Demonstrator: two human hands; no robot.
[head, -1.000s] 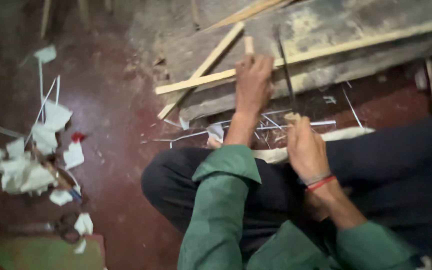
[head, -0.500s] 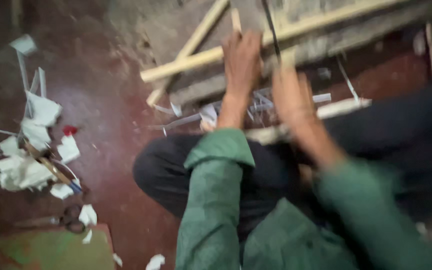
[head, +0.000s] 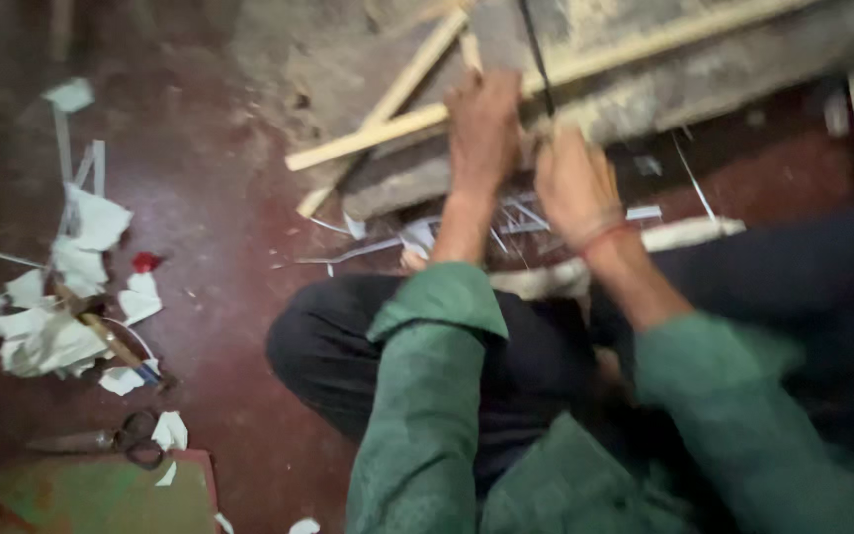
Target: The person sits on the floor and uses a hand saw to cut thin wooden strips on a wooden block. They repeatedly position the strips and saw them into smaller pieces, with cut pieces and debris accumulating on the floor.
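Note:
I sit on a dark red floor (head: pixel 219 237) in green sleeves and dark trousers. My left hand (head: pixel 483 124) is closed around a short pale wooden strip (head: pixel 469 47) that sticks up from the fist. Close beside it, my right hand (head: pixel 573 183), with a red band at the wrist, grips a thin dark rod (head: pixel 534 49) standing almost upright. Both hands rest against a long pale wooden slat (head: pixel 378 133) and a grey plank (head: pixel 704 69). The picture is blurred, so the fingers are unclear.
Thin white slivers (head: pixel 526 213) lie on the floor under my hands. White paper scraps (head: pixel 61 326) and a red bit (head: pixel 145 262) are at the left. Scissors (head: pixel 116 440) lie by a green board (head: pixel 101 494) at the lower left.
My right hand has moved up and away from me, ending close beside the left hand at the plank. The left hand keeps its hold on the strip. The view has shifted and blurred.

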